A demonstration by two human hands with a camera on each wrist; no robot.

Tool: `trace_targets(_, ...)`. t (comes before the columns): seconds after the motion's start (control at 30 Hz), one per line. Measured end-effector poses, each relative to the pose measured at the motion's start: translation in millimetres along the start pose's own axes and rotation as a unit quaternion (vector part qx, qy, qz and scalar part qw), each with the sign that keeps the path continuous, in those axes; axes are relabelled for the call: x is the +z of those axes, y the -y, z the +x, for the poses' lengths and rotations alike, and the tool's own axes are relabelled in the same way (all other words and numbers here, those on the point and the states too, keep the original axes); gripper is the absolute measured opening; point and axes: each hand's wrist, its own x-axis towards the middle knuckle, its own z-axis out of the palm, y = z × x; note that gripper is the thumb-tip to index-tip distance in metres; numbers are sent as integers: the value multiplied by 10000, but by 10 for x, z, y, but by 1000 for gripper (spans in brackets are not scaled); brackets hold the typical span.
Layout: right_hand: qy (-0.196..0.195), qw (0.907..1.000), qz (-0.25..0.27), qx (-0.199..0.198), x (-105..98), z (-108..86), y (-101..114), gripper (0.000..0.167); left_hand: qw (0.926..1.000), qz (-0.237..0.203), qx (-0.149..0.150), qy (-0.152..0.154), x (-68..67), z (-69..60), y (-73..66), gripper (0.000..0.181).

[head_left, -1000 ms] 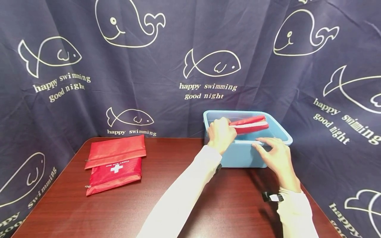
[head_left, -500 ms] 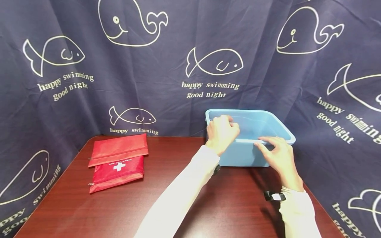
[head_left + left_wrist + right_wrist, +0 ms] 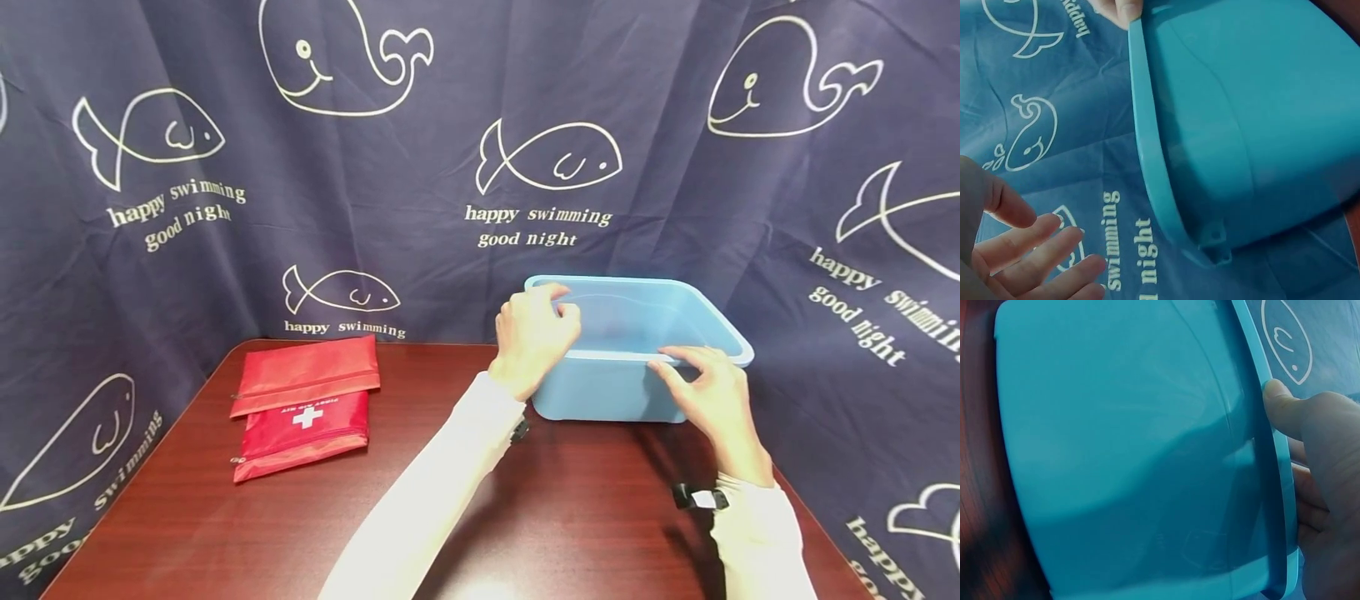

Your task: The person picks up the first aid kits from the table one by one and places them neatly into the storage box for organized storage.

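Observation:
A light blue plastic bin (image 3: 607,392) stands at the back right of the table. My right hand (image 3: 708,396) holds its front rim; in the right wrist view the thumb (image 3: 1285,409) lies on the rim with the fingers curled behind it. At the bin's front left corner hovers my left hand (image 3: 531,342), its fingers loosely spread with nothing in them. In the left wrist view that hand (image 3: 1029,256) is apart from the rim. The bin's floor is hidden by its front wall.
On the table's left lie two red zip pouches, the upper one (image 3: 307,375) overlapping a first aid kit pouch (image 3: 300,433) with a white cross. A dark blue curtain (image 3: 420,208) with white fish and whales hangs close behind the brown table (image 3: 450,533).
My left hand let go of a red and white folded item inside the bin, where it is out of sight. That hand then moved left, opening its fingers. The right hand stays on the rim.

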Motion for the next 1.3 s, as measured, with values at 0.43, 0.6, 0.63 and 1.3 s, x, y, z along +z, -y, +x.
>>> trace_targets(0.43, -55, 10000, 64, -28, 6, -3, -7, 26, 9996, -141, -119, -193, -292, -114, 231, 36)
trace_targets(0.6, -91, 9999, 51, -52, 15, 3, -8, 26, 9992, -172, -64, -359, -365, -200, 339, 34)
trace_targets(0.63, -97, 9999, 50, -54, 15, 5, -6, 26, 9992, -141, -71, -370, -379, -217, 363, 34)
trace_targets(1.3, -213, 9996, 80, -150, 37, 0, -18, 24, 9979, 468, -153, -414, -761, -532, 1192, 33)
